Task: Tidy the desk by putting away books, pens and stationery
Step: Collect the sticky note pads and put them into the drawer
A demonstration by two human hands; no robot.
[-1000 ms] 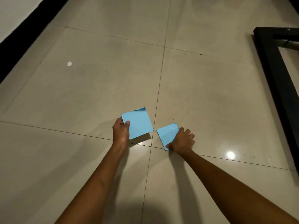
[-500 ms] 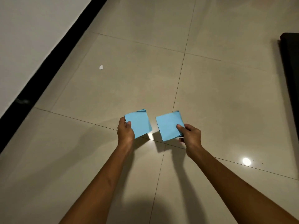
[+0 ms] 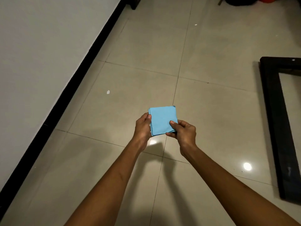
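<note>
A stack of light blue square paper notes [image 3: 162,119] is held above the tiled floor, at the centre of the view. My left hand [image 3: 143,128] grips its left edge, thumb on top. On the stack's lower right corner my right hand [image 3: 183,131] pinches with thumb on top and fingers underneath. The sheets lie one on another, slightly uneven at the left edge.
Beige floor tiles [image 3: 203,46] fill the view. A white wall with black skirting [image 3: 68,88] runs along the left. A black frame [image 3: 275,121] stands at the right. Small white scraps [image 3: 108,92] lie on the floor. Dark objects [image 3: 237,1] sit at the top right.
The two separate blue notes, one in each hand, have been brought together into one stack held by both hands. The view has risen away from the floor.
</note>
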